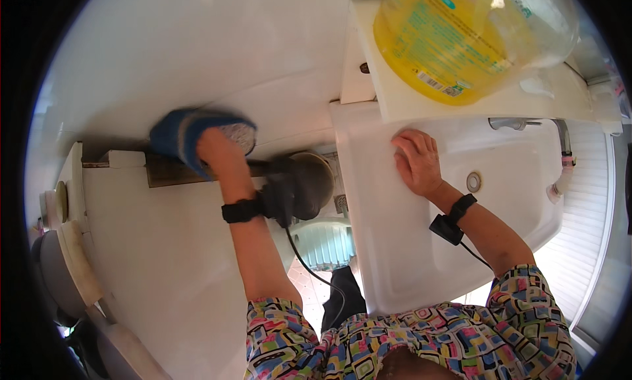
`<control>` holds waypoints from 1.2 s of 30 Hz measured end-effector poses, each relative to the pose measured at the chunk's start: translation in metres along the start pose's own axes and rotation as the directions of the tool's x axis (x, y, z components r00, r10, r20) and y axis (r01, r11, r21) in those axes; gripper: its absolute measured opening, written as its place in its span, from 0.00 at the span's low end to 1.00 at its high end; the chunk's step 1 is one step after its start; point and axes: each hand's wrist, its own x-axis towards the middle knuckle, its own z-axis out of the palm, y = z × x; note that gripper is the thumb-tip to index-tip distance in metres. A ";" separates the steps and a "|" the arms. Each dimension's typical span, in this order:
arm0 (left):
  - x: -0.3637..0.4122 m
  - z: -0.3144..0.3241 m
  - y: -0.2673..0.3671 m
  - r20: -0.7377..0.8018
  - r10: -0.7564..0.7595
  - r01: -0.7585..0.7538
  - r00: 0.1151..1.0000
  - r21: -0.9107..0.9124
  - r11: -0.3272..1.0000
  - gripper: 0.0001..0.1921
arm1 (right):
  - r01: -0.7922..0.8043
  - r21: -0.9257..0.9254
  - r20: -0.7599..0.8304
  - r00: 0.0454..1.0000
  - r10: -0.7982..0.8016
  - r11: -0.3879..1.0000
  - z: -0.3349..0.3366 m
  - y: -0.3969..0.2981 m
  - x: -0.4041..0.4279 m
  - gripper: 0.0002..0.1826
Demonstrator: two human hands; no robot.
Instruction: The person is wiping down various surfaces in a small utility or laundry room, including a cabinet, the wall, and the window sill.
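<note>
My left hand (pixel 217 148) is at the pale wall (pixel 256 49), pressed into a blue cloth (pixel 168 133) with a grey band and a speckled grey patch. The cloth is blurred, and most of my fingers are hidden in it. Just below lies a narrow dark strip (pixel 165 175) along the back of a white surface (pixel 163 246). My right hand (pixel 419 162) rests on the left part of a white sink (pixel 358 222), fingers slightly bent and holding nothing. Both wrists wear black straps with small devices and cables.
A large clear bottle of yellow liquid (pixel 444 49) stands on a white ledge (pixel 395 106) above the sink. A metal tap (pixel 508 123) and a drain (pixel 473 181) are to the right. A dark round item (pixel 313 187) and a pale green ribbed plastic container (pixel 321 244) fill the gap.
</note>
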 end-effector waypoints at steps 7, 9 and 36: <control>0.026 0.056 -0.031 -0.464 0.244 -0.028 0.852 0.424 0.905 0.06 | -0.001 0.019 0.018 1.000 0.001 1.000 0.003 -0.007 -0.001 0.17; 0.046 0.063 -0.072 -0.436 0.147 -0.001 0.888 0.317 0.948 0.06 | 0.011 0.021 -0.024 1.000 -0.010 1.000 0.005 -0.009 0.001 0.15; -0.036 0.079 0.093 -0.623 0.613 -0.828 0.487 -0.104 0.552 0.19 | -0.007 0.013 0.015 1.000 0.006 1.000 0.009 0.028 0.006 0.15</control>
